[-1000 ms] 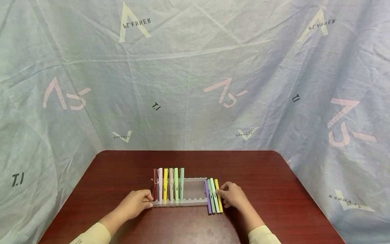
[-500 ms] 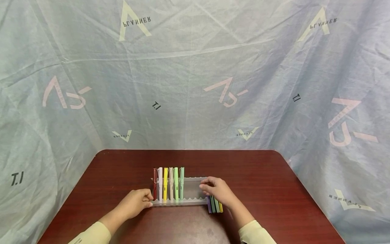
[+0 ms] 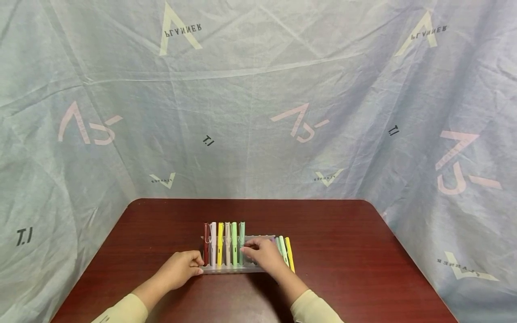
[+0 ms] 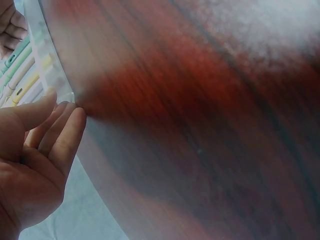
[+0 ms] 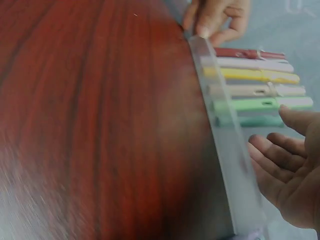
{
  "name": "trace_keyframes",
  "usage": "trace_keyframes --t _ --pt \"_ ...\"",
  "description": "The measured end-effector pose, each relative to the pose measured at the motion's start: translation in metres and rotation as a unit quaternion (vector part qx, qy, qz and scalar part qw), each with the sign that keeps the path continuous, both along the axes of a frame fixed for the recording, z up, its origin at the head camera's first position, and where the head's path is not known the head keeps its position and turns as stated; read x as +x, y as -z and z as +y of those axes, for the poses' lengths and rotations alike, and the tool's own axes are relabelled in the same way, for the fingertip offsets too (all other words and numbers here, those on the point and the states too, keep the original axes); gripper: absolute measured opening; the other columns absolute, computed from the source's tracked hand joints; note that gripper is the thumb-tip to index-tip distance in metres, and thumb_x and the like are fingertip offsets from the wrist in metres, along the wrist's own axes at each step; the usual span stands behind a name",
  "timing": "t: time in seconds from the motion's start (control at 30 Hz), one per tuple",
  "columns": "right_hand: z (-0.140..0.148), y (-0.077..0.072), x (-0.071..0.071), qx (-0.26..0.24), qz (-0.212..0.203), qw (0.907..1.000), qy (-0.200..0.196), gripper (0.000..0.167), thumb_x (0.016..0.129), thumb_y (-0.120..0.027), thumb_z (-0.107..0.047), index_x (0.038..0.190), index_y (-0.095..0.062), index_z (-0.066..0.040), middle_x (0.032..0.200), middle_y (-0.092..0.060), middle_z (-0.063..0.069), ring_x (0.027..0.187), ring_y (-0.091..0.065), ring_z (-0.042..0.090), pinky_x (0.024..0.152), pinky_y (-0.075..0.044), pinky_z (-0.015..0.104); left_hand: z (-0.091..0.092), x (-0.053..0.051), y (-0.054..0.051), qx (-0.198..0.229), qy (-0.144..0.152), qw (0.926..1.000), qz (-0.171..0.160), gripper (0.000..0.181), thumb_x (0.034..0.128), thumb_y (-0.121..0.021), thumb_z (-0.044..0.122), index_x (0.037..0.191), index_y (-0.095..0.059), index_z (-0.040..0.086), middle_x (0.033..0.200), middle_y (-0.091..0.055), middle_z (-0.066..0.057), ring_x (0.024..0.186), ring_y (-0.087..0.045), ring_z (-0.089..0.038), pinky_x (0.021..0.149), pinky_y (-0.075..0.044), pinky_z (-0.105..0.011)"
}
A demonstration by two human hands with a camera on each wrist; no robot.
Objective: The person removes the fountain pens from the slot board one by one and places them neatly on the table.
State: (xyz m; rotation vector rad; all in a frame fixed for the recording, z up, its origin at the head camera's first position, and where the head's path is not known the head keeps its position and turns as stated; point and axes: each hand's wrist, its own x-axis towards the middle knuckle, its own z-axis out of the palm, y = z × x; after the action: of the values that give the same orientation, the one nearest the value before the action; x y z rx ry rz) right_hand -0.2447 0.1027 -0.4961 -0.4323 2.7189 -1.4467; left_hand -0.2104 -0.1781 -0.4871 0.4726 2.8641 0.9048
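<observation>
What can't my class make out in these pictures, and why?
Head: lower end of the pale green pen beside the tray, behind the right arm.
Head: part of the tray's right side, behind the right hand.
Head: marks on the left sleeve, too small to read.
Left wrist: much of the right hand, cut off by the left edge.
Right wrist: far end of the teal pen, behind the right thumb.

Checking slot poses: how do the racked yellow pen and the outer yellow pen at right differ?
The racked yellow pen sits in the rack; the outer yellow pen lies outside it. The racked one points nearly straight ahead; the outer one slants. Both are yellow.
</observation>
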Motion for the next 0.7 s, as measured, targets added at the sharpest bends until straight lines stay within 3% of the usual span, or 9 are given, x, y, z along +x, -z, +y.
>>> trace_keyframes --t 0.23,0.5,0.7 --pt "-0.0101 0.0052 0.0024 0.015 0.009 0.9991 0.039 0.017 0.088 -0.072 -0.032 0.088 -0.069 -0.015 0.068 -0.066 -0.006 0.058 -0.057 0.003 0.053 -0.046 0.024 -0.0001 0.0 -0.0003 -0.002 0.002 1.0 0.001 0.013 0.0834 -0.076 0.013 0.085 -0.064 0.018 0.076 -0.068 0.009 0.067 -0.056 -0.006 0.062 -0.045 -0.026" --pt "-0.0096 0.0052 0.004 -0.001 0.006 0.9989 0.047 0.014 0.09 -0.07 -0.03 0.091 -0.066 -0.016 0.069 -0.064 -0.008 0.06 -0.06 0.007 0.054 -0.046 0.025 -0.0001 -0.0006 0.0009 0.0 0.007 0.9999 0.01 0.013 0.0832 -0.076 0.013 0.085 -0.064 0.017 0.076 -0.069 0.01 0.067 -0.056 -0.004 0.061 -0.045 -0.024" --pt "-0.0053 -0.0007 0.0035 -0.049 0.01 0.9981 0.037 0.018 0.092 -0.069 -0.027 0.098 -0.066 -0.011 0.079 -0.068 -0.002 0.067 -0.068 0.017 0.056 -0.049 0.026 -0.001 -0.0007 0.0011 0.001 0.007 1.0 0.006 0.013 0.0833 -0.076 0.013 0.085 -0.064 0.017 0.075 -0.069 0.01 0.067 -0.056 -0.004 0.061 -0.045 -0.024"
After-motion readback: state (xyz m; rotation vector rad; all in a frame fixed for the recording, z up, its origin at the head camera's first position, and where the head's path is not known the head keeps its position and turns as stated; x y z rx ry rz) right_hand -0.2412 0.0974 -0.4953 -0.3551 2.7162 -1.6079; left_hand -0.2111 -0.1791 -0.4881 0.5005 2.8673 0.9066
